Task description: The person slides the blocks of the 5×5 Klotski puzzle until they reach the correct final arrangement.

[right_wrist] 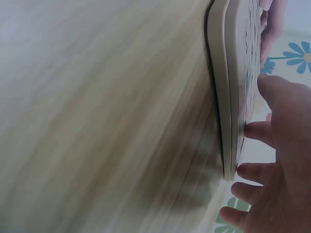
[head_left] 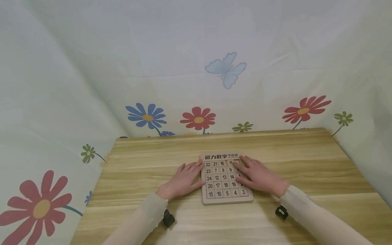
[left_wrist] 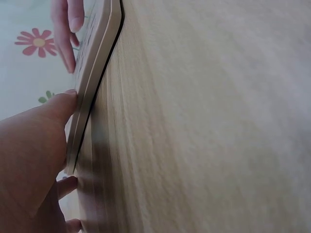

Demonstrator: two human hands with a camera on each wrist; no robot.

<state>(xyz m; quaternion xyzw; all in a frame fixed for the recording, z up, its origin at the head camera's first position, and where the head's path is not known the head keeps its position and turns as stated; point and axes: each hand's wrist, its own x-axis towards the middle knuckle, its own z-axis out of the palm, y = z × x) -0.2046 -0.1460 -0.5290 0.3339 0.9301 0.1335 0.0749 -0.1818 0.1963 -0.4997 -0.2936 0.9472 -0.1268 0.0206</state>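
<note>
A wooden number sliding puzzle (head_left: 226, 181) lies flat on the table, a black-lettered header along its far side and rows of numbered tiles below. My left hand (head_left: 183, 180) is at its left edge, fingers extended; the left wrist view shows the thumb (left_wrist: 64, 104) touching the board's side. From the right, my right hand (head_left: 264, 176) reaches over the rightmost column, with its thumb and index finger over tiles there and hiding some numbers. Its other fingers lie along the right edge, and in the right wrist view they look fairly straight (right_wrist: 257, 172).
The wood-grain table (head_left: 147, 153) extends around the puzzle on all sides. Behind and beside it hangs a pale cloth (head_left: 171, 68) printed with flowers and a blue butterfly. A small black device (head_left: 168, 218) sits at the left wrist, another (head_left: 281, 212) at the right.
</note>
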